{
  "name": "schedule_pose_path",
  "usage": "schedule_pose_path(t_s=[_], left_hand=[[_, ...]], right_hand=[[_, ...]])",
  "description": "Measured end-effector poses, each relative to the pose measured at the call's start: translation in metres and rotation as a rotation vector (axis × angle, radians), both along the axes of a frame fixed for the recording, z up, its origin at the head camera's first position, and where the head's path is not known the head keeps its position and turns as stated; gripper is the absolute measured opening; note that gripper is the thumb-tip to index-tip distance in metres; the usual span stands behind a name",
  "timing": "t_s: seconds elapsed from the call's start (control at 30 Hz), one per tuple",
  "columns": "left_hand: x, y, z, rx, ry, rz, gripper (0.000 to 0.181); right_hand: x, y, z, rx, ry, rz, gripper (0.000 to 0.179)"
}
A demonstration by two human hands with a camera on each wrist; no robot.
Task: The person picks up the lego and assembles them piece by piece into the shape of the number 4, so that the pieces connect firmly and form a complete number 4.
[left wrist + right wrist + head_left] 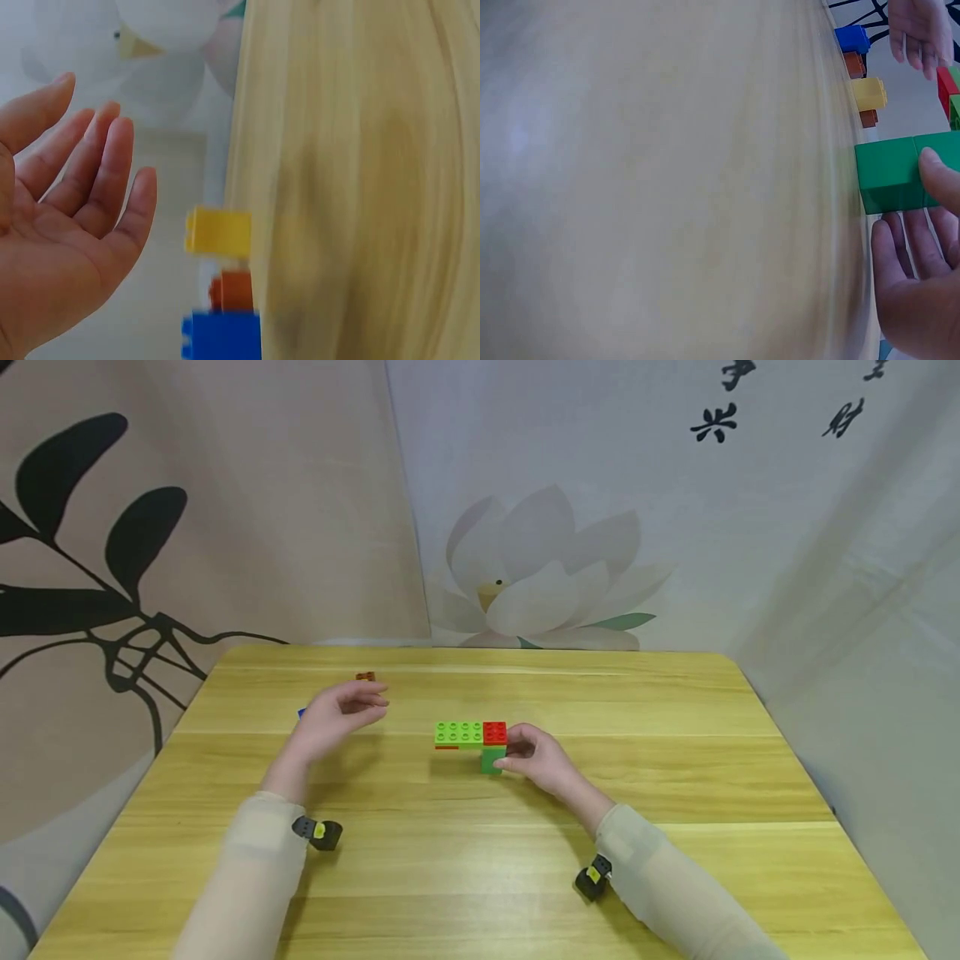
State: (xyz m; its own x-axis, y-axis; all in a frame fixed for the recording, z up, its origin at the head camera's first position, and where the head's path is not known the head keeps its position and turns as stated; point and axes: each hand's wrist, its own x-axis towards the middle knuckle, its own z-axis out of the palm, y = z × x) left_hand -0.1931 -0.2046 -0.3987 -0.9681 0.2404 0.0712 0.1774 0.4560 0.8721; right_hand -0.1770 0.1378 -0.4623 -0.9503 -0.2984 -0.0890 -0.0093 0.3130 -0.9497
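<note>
My right hand (536, 762) pinches a green brick column (891, 174) between thumb and fingers. On top of the column sits a red brick (495, 732), and a light green brick (459, 732) reaches out to the left beside it. A thin strip of red shows under the light green one. My left hand (341, 714) is raised to the left of this assembly, fingers loosely extended with nothing in them. Near it on the table stand a blue brick (223, 335), a brown-orange brick (237, 291) and a yellow brick (220, 231); in the head view the left hand hides most of them.
The pale wooden table (465, 877) ends at a printed curtain (555, 510) along its back edge. Another small brown brick (868, 118) stands past the yellow one in the right wrist view. Each sleeve has a small black camera (327, 835) strapped on it.
</note>
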Motion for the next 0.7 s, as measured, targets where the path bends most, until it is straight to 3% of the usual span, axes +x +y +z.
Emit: schedule_pose_path(t_s=[0.33, 0.57, 0.7], left_hand=[[0.008, -0.046, -0.002, -0.064, 0.036, 0.195, 0.051], [0.014, -0.062, -0.004, -0.072, 0.044, 0.320, 0.054], [0.015, -0.069, -0.008, -0.067, 0.034, 0.360, 0.058]], right_hand=[[0.000, 0.000, 0.000, 0.009, 0.012, 0.002, 0.034], [0.000, 0.000, 0.001, 0.001, 0.012, 0.011, 0.034], [0.000, 0.000, 0.001, -0.001, 0.010, 0.011, 0.034]])
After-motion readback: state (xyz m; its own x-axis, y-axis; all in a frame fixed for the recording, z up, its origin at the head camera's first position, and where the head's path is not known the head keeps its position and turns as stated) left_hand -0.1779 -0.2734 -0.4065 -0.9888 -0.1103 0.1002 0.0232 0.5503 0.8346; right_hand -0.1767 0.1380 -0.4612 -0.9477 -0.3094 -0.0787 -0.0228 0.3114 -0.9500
